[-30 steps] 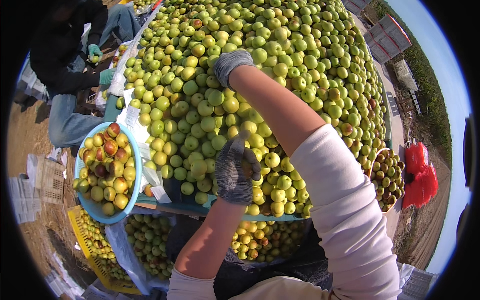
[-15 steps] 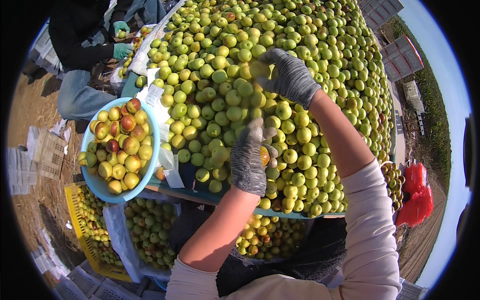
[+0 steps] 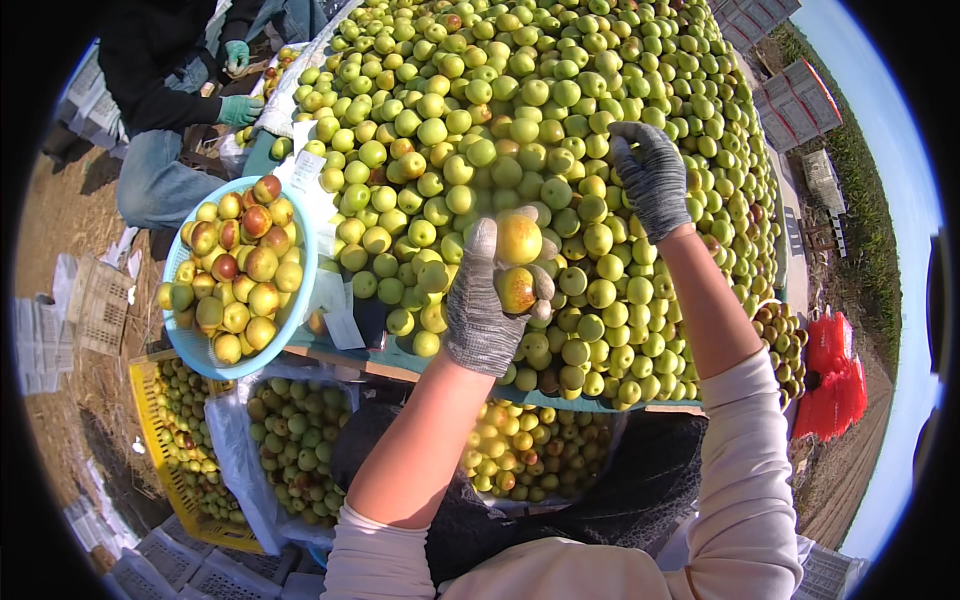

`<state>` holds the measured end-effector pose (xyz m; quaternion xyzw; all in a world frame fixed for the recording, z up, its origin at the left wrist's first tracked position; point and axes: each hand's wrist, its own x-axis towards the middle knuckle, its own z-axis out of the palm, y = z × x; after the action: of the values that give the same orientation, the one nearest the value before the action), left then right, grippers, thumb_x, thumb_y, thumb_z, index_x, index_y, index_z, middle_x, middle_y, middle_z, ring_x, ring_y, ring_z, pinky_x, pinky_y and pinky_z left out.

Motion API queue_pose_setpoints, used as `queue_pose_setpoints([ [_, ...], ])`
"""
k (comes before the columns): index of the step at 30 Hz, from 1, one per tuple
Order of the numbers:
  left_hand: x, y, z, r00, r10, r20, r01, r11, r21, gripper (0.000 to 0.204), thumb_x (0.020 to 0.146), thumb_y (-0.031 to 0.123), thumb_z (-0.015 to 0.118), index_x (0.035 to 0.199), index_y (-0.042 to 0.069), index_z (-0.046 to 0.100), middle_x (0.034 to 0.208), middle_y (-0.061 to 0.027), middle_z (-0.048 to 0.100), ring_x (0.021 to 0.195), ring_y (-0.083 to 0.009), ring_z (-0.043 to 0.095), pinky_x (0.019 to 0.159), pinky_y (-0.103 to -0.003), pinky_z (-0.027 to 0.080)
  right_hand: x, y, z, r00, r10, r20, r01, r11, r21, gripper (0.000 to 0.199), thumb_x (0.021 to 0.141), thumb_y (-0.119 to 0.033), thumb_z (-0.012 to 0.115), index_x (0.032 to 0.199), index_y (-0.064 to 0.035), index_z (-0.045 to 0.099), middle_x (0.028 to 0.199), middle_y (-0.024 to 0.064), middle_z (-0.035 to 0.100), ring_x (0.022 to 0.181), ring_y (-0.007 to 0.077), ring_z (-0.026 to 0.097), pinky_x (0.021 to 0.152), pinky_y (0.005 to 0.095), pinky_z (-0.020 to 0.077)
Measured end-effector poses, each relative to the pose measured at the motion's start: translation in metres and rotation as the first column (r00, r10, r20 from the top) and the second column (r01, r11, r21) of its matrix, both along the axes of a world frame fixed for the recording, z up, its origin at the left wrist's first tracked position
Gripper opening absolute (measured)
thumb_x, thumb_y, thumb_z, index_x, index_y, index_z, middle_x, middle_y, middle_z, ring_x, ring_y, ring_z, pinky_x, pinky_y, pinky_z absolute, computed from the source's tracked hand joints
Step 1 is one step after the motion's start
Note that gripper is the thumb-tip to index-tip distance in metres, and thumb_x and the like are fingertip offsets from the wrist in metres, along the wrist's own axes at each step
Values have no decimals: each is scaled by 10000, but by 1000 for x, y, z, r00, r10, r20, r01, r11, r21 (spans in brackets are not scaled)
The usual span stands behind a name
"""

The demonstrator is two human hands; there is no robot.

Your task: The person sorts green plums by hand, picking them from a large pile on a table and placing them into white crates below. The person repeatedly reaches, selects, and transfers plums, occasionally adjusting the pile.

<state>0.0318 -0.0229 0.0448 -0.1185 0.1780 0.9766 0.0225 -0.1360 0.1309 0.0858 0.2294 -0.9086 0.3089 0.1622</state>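
My left hand, in a grey knit glove, is closed around two jujubes over the near part of a large pile. The upper jujube is yellow with an orange tinge; below it, the other jujube has a red-brown patch. Farther right, my gloved right hand hovers palm-down over the green jujubes, fingers apart and nothing seen in them. A light-blue basket on the left holds yellow and red-brown jujubes.
Below the table edge stand a yellow crate, a plastic-lined container and another load of jujubes. A co-worker's green-gloved hand is at upper left. Red mesh bags and stacked crates lie right. Paper slips edge the pile.
My right hand has moved right, away from the left. The left hand now shows two jujubes instead of one and has turned slightly upward. The co-worker's hands have shifted.
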Motion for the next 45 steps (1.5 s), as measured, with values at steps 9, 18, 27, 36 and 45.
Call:
queue_pose_setpoints([
  [9, 1, -2, -2, 983, 63, 171, -57, 997, -43, 584, 907, 618, 422, 1130, 93, 544, 849, -49, 593, 565, -157, 556, 401, -255, 435, 51, -37, 2, 672, 614, 414, -583, 783, -216, 465, 893, -326, 613, 1273, -73, 524, 1139, 148, 592, 1129, 293, 535, 959, 410, 433],
  [18, 0, -1, -1, 991, 130, 20, -122, 963, -239, 616, 936, 606, 333, 1188, 82, 537, 1008, -46, 602, 709, -121, 600, 423, -229, 460, 93, -45, 10, 537, 703, 466, -545, 711, -444, 496, 812, -295, 747, 1205, -64, 553, 1134, 102, 571, 1112, 239, 538, 978, 376, 419],
  [27, 23, -9, -4, 976, 143, 167, -133, 989, -65, 530, 941, 547, 410, 1008, 58, 602, 702, -76, 600, 511, -202, 555, 405, -294, 431, 100, -19, -1, 362, 792, 492, 93, 495, -864, 571, 848, -298, 694, 1280, 9, 481, 1198, 124, 584, 1078, 225, 587, 939, 349, 489],
  [36, 47, -6, 5, 910, 207, 358, -189, 978, -86, 490, 929, 542, 445, 1013, 92, 620, 896, -68, 639, 749, -221, 594, 632, -338, 495, 74, -21, -22, 469, 526, 709, 206, 716, -667, 335, 913, -196, 599, 1234, -117, 553, 920, 4, 586, 692, 71, 540, 555, 184, 459],
  [45, 67, -8, 9, 910, 274, 312, -270, 961, -57, 537, 980, 442, 365, 1094, -43, 567, 1102, -197, 583, 1005, -318, 579, 884, -444, 518, 121, -43, -21, 882, 293, 369, -107, 887, -449, 352, 907, -202, 596, 1221, -43, 570, 1088, 121, 629, 977, 196, 618, 876, 312, 498],
])
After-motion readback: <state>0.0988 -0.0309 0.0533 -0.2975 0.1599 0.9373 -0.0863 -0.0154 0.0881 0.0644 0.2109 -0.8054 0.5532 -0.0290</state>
